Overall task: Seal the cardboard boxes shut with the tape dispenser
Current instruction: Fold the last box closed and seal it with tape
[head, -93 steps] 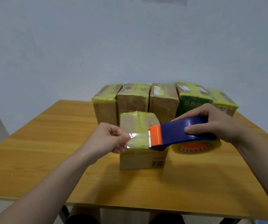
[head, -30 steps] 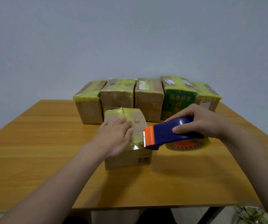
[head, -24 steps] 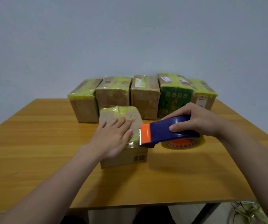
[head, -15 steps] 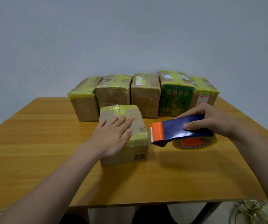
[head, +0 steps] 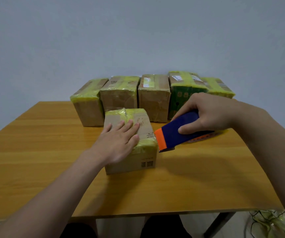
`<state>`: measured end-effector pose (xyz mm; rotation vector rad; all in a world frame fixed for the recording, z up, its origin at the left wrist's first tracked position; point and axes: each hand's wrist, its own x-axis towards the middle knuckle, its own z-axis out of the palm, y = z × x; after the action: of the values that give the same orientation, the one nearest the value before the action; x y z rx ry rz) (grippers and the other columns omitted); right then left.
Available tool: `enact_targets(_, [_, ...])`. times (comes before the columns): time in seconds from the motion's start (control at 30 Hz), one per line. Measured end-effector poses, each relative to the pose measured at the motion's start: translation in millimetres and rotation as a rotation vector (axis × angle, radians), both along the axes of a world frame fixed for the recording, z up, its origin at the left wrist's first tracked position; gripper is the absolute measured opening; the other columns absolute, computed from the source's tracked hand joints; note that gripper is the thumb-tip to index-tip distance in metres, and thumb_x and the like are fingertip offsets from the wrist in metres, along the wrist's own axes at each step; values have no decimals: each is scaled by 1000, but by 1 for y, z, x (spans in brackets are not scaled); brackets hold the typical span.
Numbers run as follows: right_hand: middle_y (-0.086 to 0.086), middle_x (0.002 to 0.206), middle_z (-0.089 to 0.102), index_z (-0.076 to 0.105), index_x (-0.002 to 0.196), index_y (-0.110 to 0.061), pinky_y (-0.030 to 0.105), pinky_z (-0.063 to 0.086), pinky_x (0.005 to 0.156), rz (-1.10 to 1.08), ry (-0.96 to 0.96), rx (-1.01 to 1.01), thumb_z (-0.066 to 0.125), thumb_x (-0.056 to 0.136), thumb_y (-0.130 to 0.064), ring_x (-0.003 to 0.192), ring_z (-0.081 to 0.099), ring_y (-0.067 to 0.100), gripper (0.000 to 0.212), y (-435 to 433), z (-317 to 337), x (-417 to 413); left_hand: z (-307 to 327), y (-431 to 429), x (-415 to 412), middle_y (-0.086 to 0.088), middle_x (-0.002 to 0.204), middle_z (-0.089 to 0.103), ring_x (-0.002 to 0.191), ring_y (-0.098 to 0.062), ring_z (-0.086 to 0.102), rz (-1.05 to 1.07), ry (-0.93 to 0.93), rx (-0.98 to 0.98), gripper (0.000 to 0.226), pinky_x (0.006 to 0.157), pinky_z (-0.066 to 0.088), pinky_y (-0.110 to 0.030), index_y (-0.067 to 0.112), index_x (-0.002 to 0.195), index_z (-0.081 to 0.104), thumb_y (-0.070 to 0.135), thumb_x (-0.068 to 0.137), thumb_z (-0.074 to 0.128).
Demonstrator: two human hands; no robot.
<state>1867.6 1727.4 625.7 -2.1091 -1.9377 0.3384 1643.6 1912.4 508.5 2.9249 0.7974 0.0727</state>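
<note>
Cardboard box (head: 129, 162) on wooden table (head: 35, 152), left hand (head: 119, 141) flat atop, grey wall (head: 138, 40)

You see a smooth, lightly glossy wood-grain table (head: 35, 152), matt brown cardboard on the near box (head: 131, 162) under shiny, crinkled yellowish tape, and a smooth plastic tape dispenser (head: 174, 134)

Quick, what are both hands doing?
Left hand: open, flat on the box.
Right hand: closed, holding the dispenser.
</note>
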Motion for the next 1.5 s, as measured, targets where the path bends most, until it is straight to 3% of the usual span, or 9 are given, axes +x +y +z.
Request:
enact_targets(0.13, [-18, 95, 72, 75, 114, -33, 25, 61, 66, -7, -239, -8, 77, 84, -51, 83, 70, 9, 35, 11, 11, -23, 1, 0, 0, 13, 172, -7, 159, -11, -8, 3, 16, 1, 59, 130, -6, -46, 42, 163, -5, 57, 107, 5])
enact_targets(0.37, [-9, 97, 70, 72, 118, -27, 23, 58, 67, -184, -295, -164, 77, 85, -53, 85, 66, 7, 42, 9, -22, -18, 0, 0, -1, 13, 173, -5, 159, -10, -7, 6, 2, -16, 61, 129, -6, -44, 43, 164, -3, 59, 106, 5])
enact_targets(0.5, [-11, 102, 70, 71, 120, -27, 25, 61, 71, -232, -99, -121, 76, 87, -52, 90, 67, 8, 41, -2, -43, -5, 0, -5, -5, 15, 173, 7, 160, -10, 3, -40, -146, -4, 57, 130, 4, -46, 48, 163, 11, 60, 107, 10])
enact_targets(0.67, [-13, 95, 72, 75, 109, -31, 25, 55, 65, -317, 29, 227, 76, 88, -48, 85, 66, 6, 26, -3, -42, 5, 9, -23, -9, 17, 164, 37, 155, -4, 23, -297, -294, 32, 58, 125, 27, -42, 43, 154, 42, 61, 105, 17])
enact_targets(0.93, [-21, 90, 68, 78, 113, -24, 28, 56, 68, -463, 259, 678, 77, 90, -41, 86, 67, 3, 28, 20, -52, -16, 5, -27, -1, 9, 175, -3, 161, -18, -1, -338, -22, 155, 81, 128, 7, -42, 53, 156, 6, 77, 93, 48])
enact_targets(1.13, [-14, 97, 75, 76, 119, -25, 26, 60, 69, -450, 443, 844, 77, 92, -37, 89, 73, 7, 29, 39, -56, -33, -6, -12, -27, 16, 172, 2, 160, -9, 3, -131, -182, 103, 69, 129, 3, -38, 59, 157, -10, 83, 95, 7])
enact_targets(1.3, [-5, 96, 79, 76, 116, -21, 23, 59, 67, -374, 666, 973, 75, 95, -33, 87, 75, 12, 25, 63, -53, -55, -15, 0, -36, 15, 170, 15, 159, -12, 13, -176, -223, 165, 67, 126, 14, -34, 56, 159, 7, 78, 97, -2])
enact_targets(1.43, [-6, 95, 80, 78, 105, -31, 24, 60, 68, -309, 970, 1060, 74, 93, -31, 88, 77, 15, 12, 84, -49, -75, -18, 4, -40, 19, 166, 26, 157, -10, 20, -257, -303, 137, 57, 128, 21, -37, 55, 156, 28, 73, 102, 20])
enact_targets(1.5, [-5, 95, 81, 78, 102, -32, 25, 61, 68, -313, 1059, 1073, 75, 91, -33, 88, 77, 16, 12, 93, -53, -81, -17, 7, -43, 22, 161, 38, 155, -3, 24, -323, -404, -52, 51, 129, 19, -42, 51, 148, 47, 68, 100, 40])
